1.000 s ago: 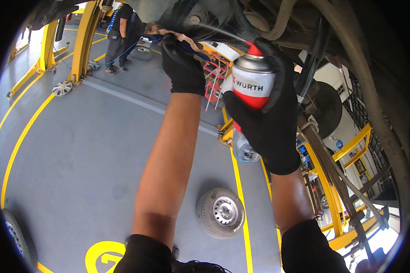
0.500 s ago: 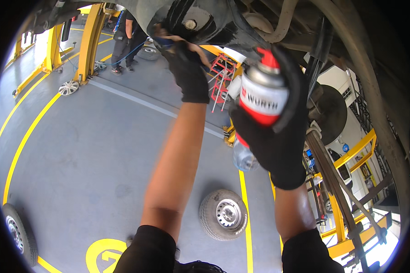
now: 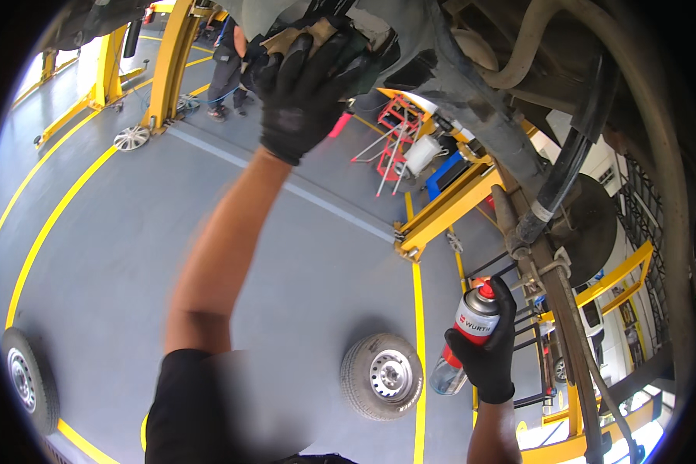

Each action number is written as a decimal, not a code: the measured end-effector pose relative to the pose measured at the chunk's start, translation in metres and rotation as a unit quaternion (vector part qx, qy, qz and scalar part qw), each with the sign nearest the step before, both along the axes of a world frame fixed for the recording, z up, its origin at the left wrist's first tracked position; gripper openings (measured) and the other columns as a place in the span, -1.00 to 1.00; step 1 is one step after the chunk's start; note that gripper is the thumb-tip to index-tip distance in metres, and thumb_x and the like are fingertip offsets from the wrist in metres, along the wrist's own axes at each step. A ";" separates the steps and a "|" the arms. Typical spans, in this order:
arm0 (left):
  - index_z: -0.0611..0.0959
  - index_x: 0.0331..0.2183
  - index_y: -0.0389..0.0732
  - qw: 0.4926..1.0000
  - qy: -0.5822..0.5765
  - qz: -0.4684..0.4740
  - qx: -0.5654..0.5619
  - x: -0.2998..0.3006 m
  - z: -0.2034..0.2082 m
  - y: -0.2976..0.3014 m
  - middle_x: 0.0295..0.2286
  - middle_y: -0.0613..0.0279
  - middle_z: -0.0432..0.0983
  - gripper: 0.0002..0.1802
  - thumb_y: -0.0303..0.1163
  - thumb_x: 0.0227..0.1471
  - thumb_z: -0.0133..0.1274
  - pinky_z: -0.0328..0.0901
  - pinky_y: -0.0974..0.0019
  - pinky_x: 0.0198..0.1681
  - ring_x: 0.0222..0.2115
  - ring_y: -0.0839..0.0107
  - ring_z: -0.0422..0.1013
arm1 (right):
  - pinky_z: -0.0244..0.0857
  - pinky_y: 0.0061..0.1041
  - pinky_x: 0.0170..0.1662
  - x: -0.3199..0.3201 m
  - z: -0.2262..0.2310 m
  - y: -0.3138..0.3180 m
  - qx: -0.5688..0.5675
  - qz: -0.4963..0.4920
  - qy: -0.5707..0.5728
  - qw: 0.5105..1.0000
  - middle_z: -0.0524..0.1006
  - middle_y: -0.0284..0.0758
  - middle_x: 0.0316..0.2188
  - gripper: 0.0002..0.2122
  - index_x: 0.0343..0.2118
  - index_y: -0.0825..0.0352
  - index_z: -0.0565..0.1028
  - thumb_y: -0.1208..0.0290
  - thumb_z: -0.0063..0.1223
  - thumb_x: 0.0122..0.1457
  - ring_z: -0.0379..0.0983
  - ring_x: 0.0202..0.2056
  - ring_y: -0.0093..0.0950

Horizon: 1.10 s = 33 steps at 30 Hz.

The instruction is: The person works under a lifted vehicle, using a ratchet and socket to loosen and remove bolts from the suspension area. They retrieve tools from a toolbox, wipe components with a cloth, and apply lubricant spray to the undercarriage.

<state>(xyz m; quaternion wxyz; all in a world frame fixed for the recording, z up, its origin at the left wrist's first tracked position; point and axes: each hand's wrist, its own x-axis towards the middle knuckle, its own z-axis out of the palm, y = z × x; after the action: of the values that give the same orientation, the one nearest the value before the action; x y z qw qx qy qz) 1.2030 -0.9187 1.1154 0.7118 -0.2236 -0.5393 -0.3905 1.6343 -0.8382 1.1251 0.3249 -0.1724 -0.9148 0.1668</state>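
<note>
My left hand (image 3: 301, 100), in a black glove, reaches up to the underside of a raised vehicle (image 3: 456, 85). Its fingers spread flat over a tan cloth (image 3: 298, 35), holding it against a dark part; some of the cloth is hidden behind them. Lower and to the right, my gloved right hand (image 3: 489, 359) is wrapped round a spray can (image 3: 475, 317) with a red nozzle, a white and red body and a shiny, bluish lower end. My forefinger lies by the nozzle. The can tilts slightly and is apart from the vehicle.
A wheel (image 3: 383, 377) lies on the grey floor below, another wheel (image 3: 29, 379) at far left. Yellow lift posts (image 3: 170, 66) and a lift base (image 3: 452, 209) stand around. A person (image 3: 228, 66) stands behind. A shock absorber (image 3: 561, 174) hangs at right.
My right hand has lowered the spray can, down and away from the vehicle. My left hand has moved up and slightly left, its fingers now spread over the cloth.
</note>
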 end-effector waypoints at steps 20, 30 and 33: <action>0.59 0.10 -0.21 0.952 -0.046 -0.268 0.137 0.055 0.032 -0.010 0.09 -0.03 0.50 -0.37 -0.46 -0.11 0.16 0.09 -0.12 0.29 0.16 -0.10 0.33 | 0.47 -0.32 0.07 0.019 -0.043 -0.016 -0.153 0.012 -0.035 0.988 0.41 -0.19 0.09 -0.12 0.30 0.32 0.22 0.65 0.41 -0.18 0.51 0.01 -0.32; 0.77 -0.41 0.03 0.961 0.225 -0.060 -0.150 -0.006 0.072 -0.066 -0.19 0.42 0.65 -0.76 -0.30 -0.30 0.26 0.31 -0.04 -0.03 -0.16 0.18 0.48 | 0.45 -0.28 0.10 0.023 -0.056 0.008 -0.215 -0.005 -0.048 0.975 0.43 -0.16 0.07 -0.12 0.31 0.36 0.18 0.60 0.41 -0.15 0.50 0.04 -0.31; 0.79 -0.34 0.07 0.930 0.263 -0.076 -0.247 -0.028 0.087 -0.078 -0.18 0.41 0.65 -0.67 -0.32 -0.32 0.25 0.31 -0.05 -0.01 -0.15 0.23 0.46 | 0.45 -0.28 0.10 0.010 -0.067 0.010 -0.236 0.026 -0.051 0.970 0.43 -0.14 0.10 -0.12 0.31 0.38 0.17 0.59 0.42 -0.14 0.50 0.04 -0.31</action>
<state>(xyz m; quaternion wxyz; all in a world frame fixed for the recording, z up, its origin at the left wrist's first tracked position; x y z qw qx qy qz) 1.1752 -0.9969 1.2022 0.7186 -0.5273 -0.3938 -0.2246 1.6443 -0.8282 1.0578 0.2238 -0.2288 -0.8688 0.3778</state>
